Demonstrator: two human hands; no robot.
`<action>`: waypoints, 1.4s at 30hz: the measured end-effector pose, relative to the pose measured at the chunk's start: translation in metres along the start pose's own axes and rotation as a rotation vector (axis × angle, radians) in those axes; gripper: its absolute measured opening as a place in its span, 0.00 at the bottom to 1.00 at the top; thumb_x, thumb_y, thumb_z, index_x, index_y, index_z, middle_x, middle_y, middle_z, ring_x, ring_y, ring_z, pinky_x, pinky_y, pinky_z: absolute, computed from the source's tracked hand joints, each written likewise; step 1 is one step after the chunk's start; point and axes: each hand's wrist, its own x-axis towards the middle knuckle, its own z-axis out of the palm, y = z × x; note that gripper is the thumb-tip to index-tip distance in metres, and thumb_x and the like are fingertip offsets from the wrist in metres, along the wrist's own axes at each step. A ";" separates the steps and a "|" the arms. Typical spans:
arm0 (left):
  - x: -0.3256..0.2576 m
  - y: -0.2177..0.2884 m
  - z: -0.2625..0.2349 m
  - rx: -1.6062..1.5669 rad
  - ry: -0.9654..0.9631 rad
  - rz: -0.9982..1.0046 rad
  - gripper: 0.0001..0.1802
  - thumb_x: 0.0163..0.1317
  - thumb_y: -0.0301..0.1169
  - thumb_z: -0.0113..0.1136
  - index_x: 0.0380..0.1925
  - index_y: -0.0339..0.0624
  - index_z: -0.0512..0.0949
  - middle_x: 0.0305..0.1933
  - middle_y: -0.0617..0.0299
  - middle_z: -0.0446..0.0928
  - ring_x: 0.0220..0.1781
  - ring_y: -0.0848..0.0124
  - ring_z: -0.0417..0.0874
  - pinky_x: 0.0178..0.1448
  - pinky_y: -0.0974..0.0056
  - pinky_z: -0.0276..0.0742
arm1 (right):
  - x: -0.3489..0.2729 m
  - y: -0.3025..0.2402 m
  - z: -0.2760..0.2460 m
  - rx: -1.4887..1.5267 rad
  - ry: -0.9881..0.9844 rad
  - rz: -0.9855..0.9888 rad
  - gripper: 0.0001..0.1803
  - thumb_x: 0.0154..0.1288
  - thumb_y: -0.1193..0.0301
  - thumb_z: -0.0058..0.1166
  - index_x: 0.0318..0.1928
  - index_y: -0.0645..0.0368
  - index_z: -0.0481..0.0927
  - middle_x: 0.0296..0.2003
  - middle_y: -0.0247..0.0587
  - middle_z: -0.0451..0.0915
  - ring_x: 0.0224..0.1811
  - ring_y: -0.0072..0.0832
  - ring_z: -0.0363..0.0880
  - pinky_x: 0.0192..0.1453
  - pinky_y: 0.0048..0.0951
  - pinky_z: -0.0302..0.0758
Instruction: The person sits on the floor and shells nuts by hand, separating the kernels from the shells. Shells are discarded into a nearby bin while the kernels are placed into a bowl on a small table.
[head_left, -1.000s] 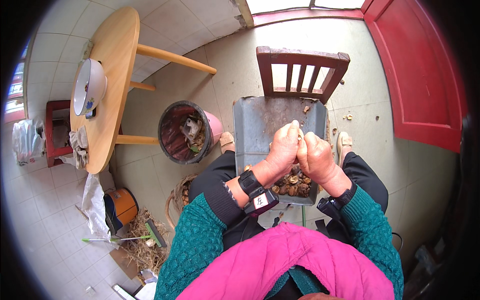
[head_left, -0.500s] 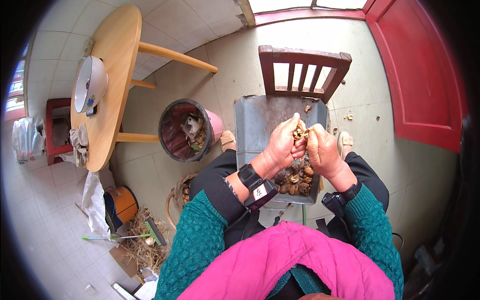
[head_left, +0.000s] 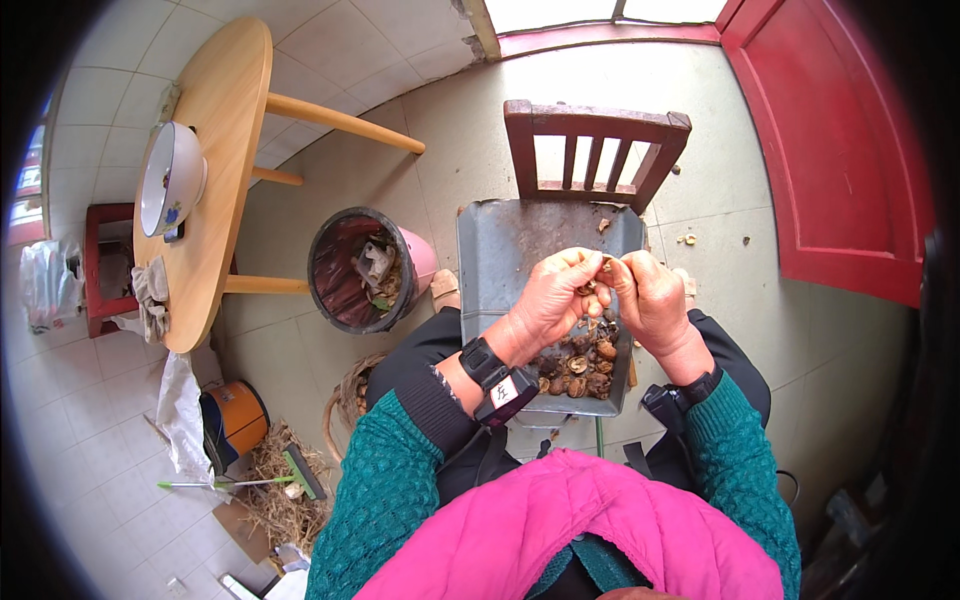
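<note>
My left hand (head_left: 548, 302) is closed around a cracked walnut (head_left: 588, 289), mostly hidden by the fingers. My right hand (head_left: 652, 308) meets it fingertip to fingertip, pinching at the same walnut; the exact piece is hard to make out. Both hands are above a grey metal tray (head_left: 485, 265) between my knees. Brown walnuts and broken shells (head_left: 577, 366) lie heaped at the tray's near end, partly covered by my hands. A small shell fragment (head_left: 604, 225) rests toward its far side.
A dark wooden chair (head_left: 596, 122) stands behind the tray. To the left are a pink bin (head_left: 418, 262) with scraps inside and a wooden table (head_left: 222, 130) bearing a white bowl (head_left: 190, 185). A red door (head_left: 835, 150) is at right; shell bits (head_left: 687, 239) dot the floor.
Both hands have shifted slightly down in the picture, and the fingertips have drawn closer together over the walnut. Less of the walnut shows now. The whole view has moved a little.
</note>
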 end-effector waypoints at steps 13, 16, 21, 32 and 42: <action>-0.003 0.002 0.006 -0.037 -0.037 0.139 0.11 0.73 0.25 0.55 0.51 0.31 0.76 0.42 0.56 0.81 0.40 0.71 0.82 0.45 0.68 0.81 | 0.001 -0.003 0.001 0.112 0.095 -0.003 0.02 0.69 0.78 0.55 0.40 0.63 0.79 0.29 0.44 0.82 0.26 0.34 0.82 0.30 0.31 0.77; -0.002 0.003 0.004 -0.041 -0.026 0.134 0.11 0.72 0.24 0.56 0.51 0.31 0.76 0.42 0.55 0.81 0.41 0.71 0.83 0.45 0.68 0.81 | -0.001 -0.002 0.001 0.218 0.058 0.131 0.02 0.70 0.78 0.56 0.40 0.64 0.80 0.27 0.41 0.82 0.26 0.24 0.81 0.29 0.25 0.75; -0.005 0.008 0.008 0.003 -0.030 0.084 0.14 0.72 0.25 0.57 0.54 0.31 0.76 0.44 0.54 0.81 0.41 0.71 0.83 0.44 0.69 0.81 | -0.003 0.002 0.002 0.405 0.008 0.337 0.04 0.72 0.76 0.56 0.40 0.64 0.80 0.24 0.33 0.81 0.27 0.12 0.77 0.29 0.18 0.71; -0.003 0.006 0.007 0.084 -0.035 0.123 0.18 0.72 0.27 0.57 0.59 0.33 0.75 0.45 0.56 0.81 0.40 0.72 0.82 0.43 0.70 0.80 | -0.002 -0.002 -0.003 0.358 -0.001 0.370 0.04 0.72 0.77 0.55 0.41 0.65 0.80 0.28 0.33 0.84 0.29 0.13 0.79 0.33 0.19 0.75; -0.003 0.009 0.007 0.138 -0.060 0.049 0.17 0.75 0.31 0.54 0.59 0.34 0.75 0.41 0.58 0.81 0.38 0.73 0.82 0.39 0.71 0.78 | -0.002 0.007 -0.002 0.473 -0.105 0.413 0.06 0.71 0.77 0.55 0.44 0.66 0.81 0.26 0.36 0.83 0.27 0.16 0.80 0.31 0.22 0.75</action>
